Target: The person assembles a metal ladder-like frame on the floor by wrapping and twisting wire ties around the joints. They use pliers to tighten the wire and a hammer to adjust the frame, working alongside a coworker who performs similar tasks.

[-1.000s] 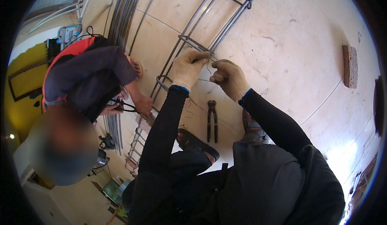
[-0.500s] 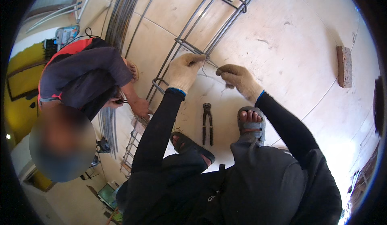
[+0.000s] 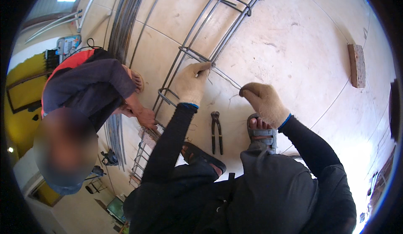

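A cage of steel rebar (image 3: 188, 28) with square stirrups lies on the floor in front of me. My left hand (image 3: 193, 81), in a cream knit glove, is closed at the corner of one stirrup (image 3: 195, 54), fingertips pinching where it meets a long bar. A thin tie wire (image 3: 226, 78) stretches from that corner to my right hand (image 3: 265, 103). That hand, also gloved, pinches the wire's far end. Loose wire tails hang near both hands. Below them, a pair of end-cutting pincers (image 3: 216, 132) rests on the floor, untouched.
At left a co-worker (image 3: 92, 83) crouches, a hand (image 3: 146, 118) near the cage's lower end. A bundle of long bars (image 3: 126, 20) lies behind. A brick-like block (image 3: 357, 66) is at far right. My sandalled foot (image 3: 261, 131) stands beside the pincers.
My right hand has drawn away to the right and toward me, so a longer stretch of wire shows. My left hand stays at the stirrup corner.
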### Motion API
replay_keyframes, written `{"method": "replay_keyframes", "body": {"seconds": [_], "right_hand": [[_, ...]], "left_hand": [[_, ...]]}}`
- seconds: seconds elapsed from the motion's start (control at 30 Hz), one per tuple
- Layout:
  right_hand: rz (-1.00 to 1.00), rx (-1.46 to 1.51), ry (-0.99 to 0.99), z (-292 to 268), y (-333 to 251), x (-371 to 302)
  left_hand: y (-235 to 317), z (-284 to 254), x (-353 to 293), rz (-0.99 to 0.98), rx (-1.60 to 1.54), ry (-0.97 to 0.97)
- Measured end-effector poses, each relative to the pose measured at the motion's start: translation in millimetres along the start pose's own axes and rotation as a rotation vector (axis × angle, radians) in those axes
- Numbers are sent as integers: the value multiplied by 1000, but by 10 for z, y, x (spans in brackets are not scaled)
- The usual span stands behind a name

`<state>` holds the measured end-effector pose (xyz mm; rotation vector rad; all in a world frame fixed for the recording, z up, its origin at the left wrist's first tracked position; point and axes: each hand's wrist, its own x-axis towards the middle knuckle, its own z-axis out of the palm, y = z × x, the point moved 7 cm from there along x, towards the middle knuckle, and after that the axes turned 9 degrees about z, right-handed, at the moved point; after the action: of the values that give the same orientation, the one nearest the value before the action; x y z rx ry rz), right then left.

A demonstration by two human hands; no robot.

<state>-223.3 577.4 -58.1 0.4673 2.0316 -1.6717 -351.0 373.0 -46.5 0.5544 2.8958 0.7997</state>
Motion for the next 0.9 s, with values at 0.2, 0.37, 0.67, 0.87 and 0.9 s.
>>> {"method": "replay_keyframes", "body": {"seconds": [0.2, 0.37, 0.67, 0.87, 0.9], "right_hand": [[24, 131, 48, 193, 9, -184], [30, 142, 15, 223, 88, -291], [33, -236, 184, -92, -496, 416], [58, -586, 40, 382, -858, 876], [38, -576, 78, 392, -836, 894]], "left_hand": [[250, 281, -659, -229, -232, 524], [296, 1052, -727, -703, -1885, 339], [-47, 1101, -671, -518, -1117, 310], [-53, 1023, -640, -445, -860, 166], [-26, 932, -627, -391, -768, 168]]}}
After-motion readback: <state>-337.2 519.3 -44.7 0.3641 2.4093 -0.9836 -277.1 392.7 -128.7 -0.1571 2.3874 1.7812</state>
